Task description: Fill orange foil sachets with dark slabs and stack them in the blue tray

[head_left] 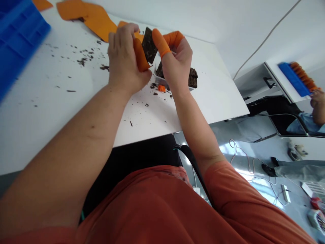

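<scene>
My left hand (124, 57) is closed around a curled orange piece (140, 56) above the white table. Orange covers sit on the thumb and a finger of my right hand (176, 59), which grips a thin dark brown flake-covered slab (149, 45). The slab stands tilted between the two hands, right beside the orange piece. Beneath my right hand is a clear plastic container (160, 80) holding dark brown pressed blocks (193, 78), partly hidden by the hand. A small orange scrap (161, 88) lies in front of the container.
Orange strips (98, 20) lie along the back of the white table (213, 88), with dark crumbs (82, 61) scattered about. A blue crate (20, 40) stands at the left. On the far right, a person's hand (318, 96) is near a blue tray (294, 78) with orange pieces.
</scene>
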The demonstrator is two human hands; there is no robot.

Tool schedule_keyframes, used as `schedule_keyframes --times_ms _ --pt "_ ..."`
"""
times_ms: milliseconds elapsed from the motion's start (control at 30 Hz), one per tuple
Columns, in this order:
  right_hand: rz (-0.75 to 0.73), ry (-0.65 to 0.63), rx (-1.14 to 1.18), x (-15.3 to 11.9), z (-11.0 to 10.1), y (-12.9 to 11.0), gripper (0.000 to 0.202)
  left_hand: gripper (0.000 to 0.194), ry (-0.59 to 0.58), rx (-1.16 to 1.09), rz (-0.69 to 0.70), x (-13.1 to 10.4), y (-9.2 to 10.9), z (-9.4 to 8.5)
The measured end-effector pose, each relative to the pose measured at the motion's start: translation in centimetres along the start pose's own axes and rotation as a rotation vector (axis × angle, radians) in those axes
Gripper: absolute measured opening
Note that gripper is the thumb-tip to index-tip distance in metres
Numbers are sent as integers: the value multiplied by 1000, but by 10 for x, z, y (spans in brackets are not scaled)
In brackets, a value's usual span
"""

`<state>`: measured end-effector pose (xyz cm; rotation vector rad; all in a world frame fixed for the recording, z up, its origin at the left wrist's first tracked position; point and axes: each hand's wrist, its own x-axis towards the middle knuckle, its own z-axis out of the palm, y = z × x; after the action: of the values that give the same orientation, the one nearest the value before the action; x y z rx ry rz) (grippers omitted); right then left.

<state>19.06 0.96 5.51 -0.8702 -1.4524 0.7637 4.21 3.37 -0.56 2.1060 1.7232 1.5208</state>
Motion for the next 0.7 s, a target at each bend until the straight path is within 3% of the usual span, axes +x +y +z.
schedule_keyframes --times_ms 367,700 --pt "8 -138 -100 13 -11 6 30 103 -76 20 -18 -2 13 -6" --pt "60 -84 -81 8 -9 3 28 105 -118 -26 -18 -7 21 -8"
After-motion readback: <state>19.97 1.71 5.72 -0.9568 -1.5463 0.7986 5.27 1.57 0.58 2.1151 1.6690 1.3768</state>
